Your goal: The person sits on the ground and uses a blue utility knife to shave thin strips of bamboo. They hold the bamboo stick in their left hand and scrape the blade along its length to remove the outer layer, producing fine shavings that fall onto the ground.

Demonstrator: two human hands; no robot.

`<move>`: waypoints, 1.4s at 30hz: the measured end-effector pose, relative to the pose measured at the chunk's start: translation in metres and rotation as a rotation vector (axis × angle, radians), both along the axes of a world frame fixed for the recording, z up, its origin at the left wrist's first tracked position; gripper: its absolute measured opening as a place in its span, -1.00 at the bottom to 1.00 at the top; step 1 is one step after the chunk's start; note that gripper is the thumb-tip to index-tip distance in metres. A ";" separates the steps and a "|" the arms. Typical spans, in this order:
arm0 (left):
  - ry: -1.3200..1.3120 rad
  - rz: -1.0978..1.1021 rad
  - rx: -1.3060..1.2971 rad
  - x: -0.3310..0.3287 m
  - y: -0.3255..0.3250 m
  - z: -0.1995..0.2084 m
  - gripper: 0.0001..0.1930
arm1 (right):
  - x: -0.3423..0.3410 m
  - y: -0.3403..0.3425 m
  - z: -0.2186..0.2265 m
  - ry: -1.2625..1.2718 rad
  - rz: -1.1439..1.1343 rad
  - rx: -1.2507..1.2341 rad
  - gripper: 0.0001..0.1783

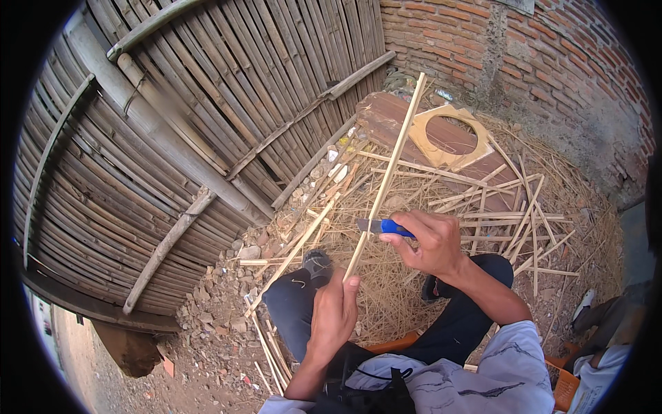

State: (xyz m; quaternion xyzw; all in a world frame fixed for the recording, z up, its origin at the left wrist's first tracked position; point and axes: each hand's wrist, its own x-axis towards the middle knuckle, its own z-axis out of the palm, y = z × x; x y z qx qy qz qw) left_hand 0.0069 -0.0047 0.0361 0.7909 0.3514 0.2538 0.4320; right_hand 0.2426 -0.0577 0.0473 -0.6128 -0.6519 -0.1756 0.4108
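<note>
My left hand is closed round the lower end of a long, pale bamboo strip, which slants up and away to the right. In my right hand is a blue utility knife, gripped by its handle. Its grey blade lies across the strip, a little above my left hand. My fingers hide part of the knife handle and the strip's near end.
Cut strips and fine shavings litter the ground. Ahead lies a brown board with a square wooden piece that has a round hole. A bamboo fence and a brick wall stand behind. Another person's legs show at right.
</note>
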 end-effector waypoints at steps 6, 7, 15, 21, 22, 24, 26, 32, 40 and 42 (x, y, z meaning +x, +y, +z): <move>-0.007 -0.003 0.020 -0.005 0.002 -0.001 -0.67 | 0.000 -0.001 0.001 -0.030 -0.005 -0.014 -0.67; -0.014 -0.003 0.025 -0.006 0.003 -0.002 -0.67 | 0.000 -0.001 0.001 -0.033 -0.002 -0.004 -0.68; -0.013 -0.019 0.039 -0.015 0.005 -0.006 -0.63 | 0.001 0.001 -0.001 -0.054 0.002 0.025 -0.69; -0.017 -0.020 0.050 -0.020 0.004 -0.010 -0.64 | 0.008 0.003 -0.005 -0.031 -0.038 0.065 -0.67; -0.010 -0.019 0.034 -0.020 0.003 -0.010 -0.64 | 0.009 0.003 -0.004 -0.027 -0.040 0.059 -0.67; -0.003 -0.014 0.027 -0.022 0.002 -0.008 -0.64 | 0.010 0.004 -0.003 -0.017 -0.042 0.047 -0.67; 0.006 -0.012 0.028 -0.024 0.001 -0.007 -0.65 | 0.010 0.004 -0.005 -0.015 -0.043 0.035 -0.67; 0.013 -0.015 0.042 -0.030 0.003 -0.009 -0.66 | 0.014 0.007 -0.004 -0.020 -0.062 0.042 -0.66; 0.042 -0.013 0.047 -0.040 0.002 -0.013 -0.68 | 0.016 0.006 0.005 0.050 -0.063 0.011 -0.67; 0.054 -0.015 0.031 -0.043 0.001 -0.014 -0.68 | 0.018 0.006 0.006 0.054 -0.078 0.026 -0.67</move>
